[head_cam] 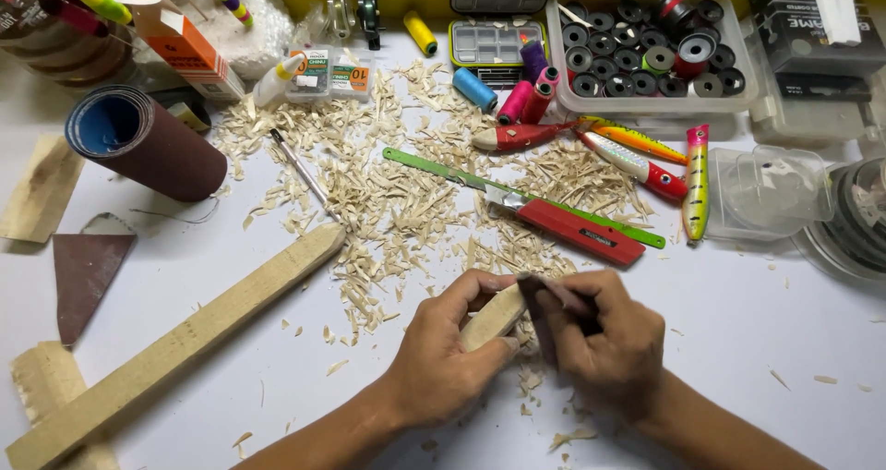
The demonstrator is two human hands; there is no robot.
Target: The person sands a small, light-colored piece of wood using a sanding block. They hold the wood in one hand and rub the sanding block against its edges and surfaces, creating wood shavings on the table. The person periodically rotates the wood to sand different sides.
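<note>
My left hand point(441, 350) grips a small pale carved piece of wood point(492, 317) low in the middle of the white table. My right hand point(604, 336) pinches a folded piece of dark brown sandpaper point(537, 296) and presses it against the right end of that wood. A heap of pale wood shavings point(397, 202) lies just beyond both hands.
A long wooden stick point(175, 345) runs diagonally at left. Beyond the hands lie a red-handled utility knife point(577, 230), a green saw blade point(434, 168), painted fishing lures point(646, 165), thread spools point(517, 96), a tray of bobbins point(651, 59), and a sandpaper roll point(138, 142).
</note>
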